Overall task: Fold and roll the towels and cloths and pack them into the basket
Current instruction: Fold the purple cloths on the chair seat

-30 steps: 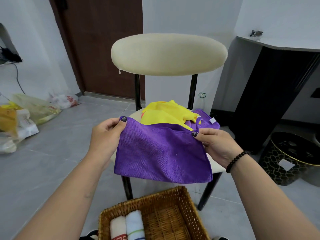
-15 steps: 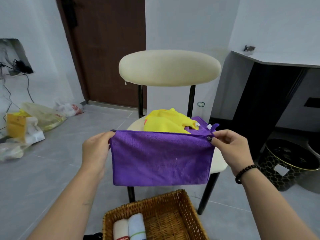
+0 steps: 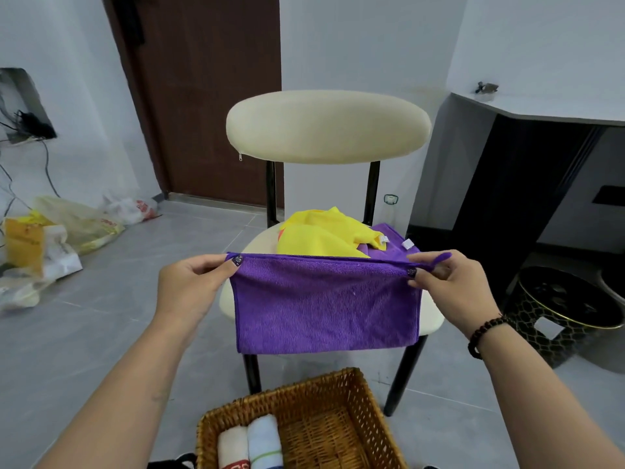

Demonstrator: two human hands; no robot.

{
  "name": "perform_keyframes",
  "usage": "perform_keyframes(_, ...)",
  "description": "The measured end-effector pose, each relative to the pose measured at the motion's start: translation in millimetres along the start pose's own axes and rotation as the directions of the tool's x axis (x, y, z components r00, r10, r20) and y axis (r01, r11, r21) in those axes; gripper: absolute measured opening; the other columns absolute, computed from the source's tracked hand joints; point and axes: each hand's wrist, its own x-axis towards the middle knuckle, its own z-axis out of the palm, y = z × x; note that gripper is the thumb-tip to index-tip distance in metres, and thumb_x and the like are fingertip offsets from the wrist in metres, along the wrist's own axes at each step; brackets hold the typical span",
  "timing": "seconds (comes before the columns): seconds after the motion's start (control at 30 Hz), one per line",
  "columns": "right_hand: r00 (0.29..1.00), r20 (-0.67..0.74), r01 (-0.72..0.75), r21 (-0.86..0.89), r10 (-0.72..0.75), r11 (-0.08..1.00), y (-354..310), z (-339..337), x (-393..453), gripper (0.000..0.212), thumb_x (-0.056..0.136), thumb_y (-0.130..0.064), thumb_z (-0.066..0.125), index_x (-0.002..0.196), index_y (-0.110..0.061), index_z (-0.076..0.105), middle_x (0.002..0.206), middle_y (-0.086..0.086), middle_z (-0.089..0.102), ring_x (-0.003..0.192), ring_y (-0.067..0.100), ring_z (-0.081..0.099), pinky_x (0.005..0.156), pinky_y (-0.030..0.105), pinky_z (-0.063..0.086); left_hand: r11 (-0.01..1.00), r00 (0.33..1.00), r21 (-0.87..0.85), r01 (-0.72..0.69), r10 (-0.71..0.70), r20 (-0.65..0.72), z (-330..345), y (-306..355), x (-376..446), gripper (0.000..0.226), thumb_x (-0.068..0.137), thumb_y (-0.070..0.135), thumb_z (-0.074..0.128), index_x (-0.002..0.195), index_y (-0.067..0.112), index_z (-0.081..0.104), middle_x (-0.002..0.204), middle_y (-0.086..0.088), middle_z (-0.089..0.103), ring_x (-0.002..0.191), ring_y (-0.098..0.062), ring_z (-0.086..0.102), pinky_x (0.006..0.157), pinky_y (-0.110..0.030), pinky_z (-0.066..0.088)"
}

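Purple cloth (image 3: 326, 306) raised, stretched flatter, seemingly doubled, both top corners pinched, left hand (image 3: 189, 289), right hand (image 3: 453, 289)

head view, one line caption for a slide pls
Both hands pinch a folded purple cloth taut above the basket.

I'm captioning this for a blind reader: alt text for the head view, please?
Both hands, left hand and right hand, pinch a folded purple cloth taut above a wicker basket holding two rolled towels.

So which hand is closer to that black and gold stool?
Right. The right hand pinches the purple cloth beside the stool; the left hand holds the cloth's far corner.
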Motion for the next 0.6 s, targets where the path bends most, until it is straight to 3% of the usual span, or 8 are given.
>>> perform_keyframes(0.1, 1.000, 0.009, -0.009, -0.091, 0.010, 0.996, -1, -1, 3, 0.022, 0.084, 0.004, 0.062, 0.079, -0.016, 0.067, 0.080, 0.008, 0.070, 0.064, 0.010, 0.069, 0.061, 0.011, 0.054, 1.000, 1.000, 0.016, -0.001, 0.001, 0.005, 0, -1, 3, 0.016, 0.077, 0.008, 0.074, 0.075, 0.023, 0.072, 0.063, 0.018, 0.070, 0.059, 0.010, 0.060, 0.068, -0.014, 0.051)
perform_keyframes(0.2, 0.999, 0.026, -0.036, -0.106, 0.039, 0.994, 0, -4, 6, 0.014, 0.087, 0.001, 0.060, 0.085, -0.011, 0.066, 0.076, 0.013, 0.069, 0.068, 0.020, 0.070, 0.065, 0.025, 0.059, 0.998, 0.999, 0.053, -0.037, 0.036, 0.012, 1, 0, 4, 0.017, 0.076, 0.006, 0.075, 0.075, 0.023, 0.072, 0.065, 0.021, 0.069, 0.061, 0.010, 0.061, 0.063, -0.005, 0.049)
perform_keyframes(0.3, 0.997, 0.072, -0.013, -0.115, 0.022, 0.993, -1, -10, 6, 0.012, 0.091, -0.002, 0.057, 0.089, -0.010, 0.066, 0.064, 0.020, 0.067, 0.059, 0.025, 0.068, 0.049, 0.023, 0.053, 0.992, 0.996, 0.092, -0.085, 0.085, 0.014, 0, 1, 5, 0.019, 0.075, 0.006, 0.075, 0.074, 0.025, 0.072, 0.065, 0.025, 0.068, 0.061, 0.010, 0.061, 0.061, -0.002, 0.046)
perform_keyframes(0.4, 0.997, 0.076, 0.021, -0.118, -0.012, 0.993, -3, -15, 6, 0.012, 0.092, -0.007, 0.057, 0.091, -0.010, 0.068, 0.055, 0.019, 0.064, 0.048, 0.025, 0.061, 0.042, 0.020, 0.047, 0.992, 0.995, 0.075, -0.103, 0.103, 0.002, -3, 3, 8, 0.019, 0.074, 0.006, 0.077, 0.075, 0.025, 0.073, 0.067, 0.023, 0.069, 0.065, 0.007, 0.062, 0.063, -0.003, 0.047)
perform_keyframes(0.6, 1.000, 0.019, -0.004, 0.085, 0.003, 0.996, -4, -10, 4, 0.015, 0.094, -0.002, 0.053, 0.097, -0.005, 0.067, 0.067, 0.020, 0.068, 0.055, 0.020, 0.068, 0.045, 0.018, 0.050, 0.997, 0.997, 0.002, -0.083, 0.083, -0.007, -5, 1, 8, 0.018, 0.073, 0.006, 0.077, 0.079, 0.023, 0.073, 0.072, 0.015, 0.072, 0.072, -0.001, 0.065, 0.066, -0.008, 0.049)
